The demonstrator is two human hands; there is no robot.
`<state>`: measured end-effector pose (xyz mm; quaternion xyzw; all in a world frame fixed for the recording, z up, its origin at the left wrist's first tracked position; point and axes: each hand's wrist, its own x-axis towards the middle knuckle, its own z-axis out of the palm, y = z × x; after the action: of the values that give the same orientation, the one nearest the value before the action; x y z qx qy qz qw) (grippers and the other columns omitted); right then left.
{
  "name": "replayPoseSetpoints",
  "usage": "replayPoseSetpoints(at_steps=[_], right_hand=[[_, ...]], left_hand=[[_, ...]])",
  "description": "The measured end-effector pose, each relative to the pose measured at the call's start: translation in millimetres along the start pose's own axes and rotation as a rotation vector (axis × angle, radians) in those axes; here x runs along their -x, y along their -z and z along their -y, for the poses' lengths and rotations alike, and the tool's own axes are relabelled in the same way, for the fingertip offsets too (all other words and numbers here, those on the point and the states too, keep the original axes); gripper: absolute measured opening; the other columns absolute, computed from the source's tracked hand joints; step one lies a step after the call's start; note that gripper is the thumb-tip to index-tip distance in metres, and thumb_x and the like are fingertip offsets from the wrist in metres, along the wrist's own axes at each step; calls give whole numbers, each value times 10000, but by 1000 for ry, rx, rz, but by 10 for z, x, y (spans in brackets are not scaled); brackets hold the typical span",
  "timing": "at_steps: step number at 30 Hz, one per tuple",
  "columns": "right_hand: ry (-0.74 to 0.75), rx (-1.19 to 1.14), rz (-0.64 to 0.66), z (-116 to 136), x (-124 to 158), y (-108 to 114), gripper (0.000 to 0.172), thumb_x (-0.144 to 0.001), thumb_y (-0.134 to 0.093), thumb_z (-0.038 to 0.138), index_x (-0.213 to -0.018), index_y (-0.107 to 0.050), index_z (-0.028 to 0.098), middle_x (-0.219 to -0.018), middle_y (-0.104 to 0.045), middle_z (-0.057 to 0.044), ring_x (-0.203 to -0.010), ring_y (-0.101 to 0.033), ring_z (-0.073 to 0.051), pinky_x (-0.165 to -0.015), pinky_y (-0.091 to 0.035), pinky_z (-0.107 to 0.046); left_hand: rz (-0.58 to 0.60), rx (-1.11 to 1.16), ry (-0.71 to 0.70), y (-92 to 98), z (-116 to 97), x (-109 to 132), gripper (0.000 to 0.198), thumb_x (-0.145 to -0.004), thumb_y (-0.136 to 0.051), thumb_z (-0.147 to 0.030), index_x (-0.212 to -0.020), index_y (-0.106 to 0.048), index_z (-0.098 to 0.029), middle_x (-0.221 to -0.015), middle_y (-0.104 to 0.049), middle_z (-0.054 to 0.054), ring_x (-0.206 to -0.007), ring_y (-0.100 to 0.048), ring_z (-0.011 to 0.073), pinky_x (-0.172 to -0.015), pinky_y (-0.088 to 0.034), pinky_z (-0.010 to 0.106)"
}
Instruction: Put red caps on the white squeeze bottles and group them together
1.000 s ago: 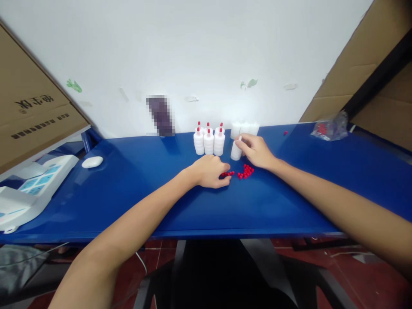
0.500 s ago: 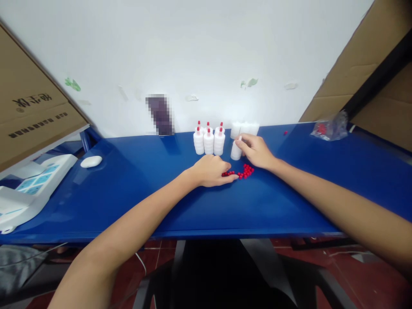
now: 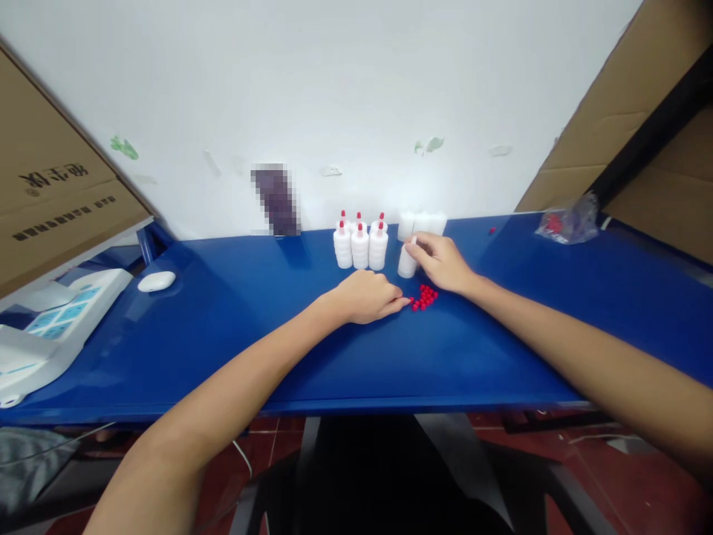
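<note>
My right hand (image 3: 443, 261) is closed around the upper part of a small white squeeze bottle (image 3: 406, 265), which stands upright on the blue table. My left hand (image 3: 372, 297) has thumb and forefinger pinched together, with a small red cap (image 3: 411, 300) at the fingertips. Beside that pinch lies a loose pile of red caps (image 3: 427, 296). Left of the held bottle, several white bottles with red-tipped nozzles (image 3: 360, 247) stand in two rows. Behind my right hand are several white bottles (image 3: 424, 224), partly hidden, with no red showing on them.
A clear plastic bag (image 3: 568, 221) with red pieces lies at the back right, and a single red cap (image 3: 492, 230) lies nearer. On the left are a white case (image 3: 157, 281) and a white power strip (image 3: 83, 297). Cardboard (image 3: 50, 171) and a white wall border the blue table (image 3: 234, 357).
My left thumb and forefinger, apart over the caps before, have come together at a red cap. My right hand stays on its bottle.
</note>
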<state>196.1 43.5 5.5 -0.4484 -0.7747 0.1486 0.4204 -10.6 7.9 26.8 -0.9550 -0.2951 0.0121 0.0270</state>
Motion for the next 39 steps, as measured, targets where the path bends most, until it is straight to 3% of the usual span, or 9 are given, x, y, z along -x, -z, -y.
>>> replayPoseSetpoints(at_steps=[5,11,16,21,26,32,36,39], right_hand=[[-31,-130,42,-21,-15,-21,276,-906,-587,488,-862,-613,216,-790,-656,-23,-729,-594,-199,-713,-466,-345],[-43,-284,177,15,-7,-30,279,-888,-639,494,-968,-634,226,-953,-714,-53,-812,-639,-218,-745,-510,-364],[26,-260,248,25,6,0,266,-867,-657,429,-1017,-702,214,-1028,-740,-61,-906,-670,-243,-803,-517,-373],[128,-195,293,10,18,-14,198,-861,-629,349,-948,-719,195,-1007,-746,-64,-946,-686,-255,-883,-507,-389],[157,-103,291,16,32,-29,196,-870,-593,303,-978,-711,189,-1016,-741,-72,-932,-690,-254,-869,-507,-386],[227,9,313,78,63,8,269,-949,-511,292,-1157,-657,203,-1128,-735,-78,-982,-687,-257,-883,-487,-389],[259,72,317,158,94,42,271,-984,-485,326,-1179,-630,205,-1115,-733,-77,-962,-682,-253,-839,-476,-366],[276,127,293,230,117,55,259,-999,-461,373,-1081,-627,191,-984,-724,-73,-848,-659,-233,-751,-453,-338]], left_hand=[[-16,59,5,-33,47,8,494,-1069,-369,-410,-745,-654,-170,-679,-655,54,-571,-560,169,-582,-294,310],[-154,200,-78,-111,141,23,489,-1057,-380,-364,-644,-540,-158,-667,-616,11,-635,-517,132,-708,-319,330],[-268,454,-17,-150,132,1,489,-1030,-396,-354,-578,-393,-166,-540,-424,-42,-517,-343,85,-627,-295,298],[-404,605,96,-213,143,-17,482,-989,-443,-378,-563,-336,-178,-512,-315,-55,-509,-302,76,-565,-248,282],[-456,631,85,-243,156,-15,486,-992,-444,-384,-563,-340,-181,-513,-290,-60,-507,-287,76,-550,-243,276],[-592,595,17,-224,144,-62,453,-989,-459,-355,-579,-380,-180,-596,-447,-17,-629,-438,114,-630,-341,280],[-599,762,173,-183,118,-60,503,-1005,-429,-428,-573,-337,-189,-536,-328,-47,-530,-322,86,-531,-270,258],[-645,788,179,-186,113,-42,513,-1013,-428,-460,-586,-344,-189,-529,-295,-60,-503,-269,71,-502,-239,245]])
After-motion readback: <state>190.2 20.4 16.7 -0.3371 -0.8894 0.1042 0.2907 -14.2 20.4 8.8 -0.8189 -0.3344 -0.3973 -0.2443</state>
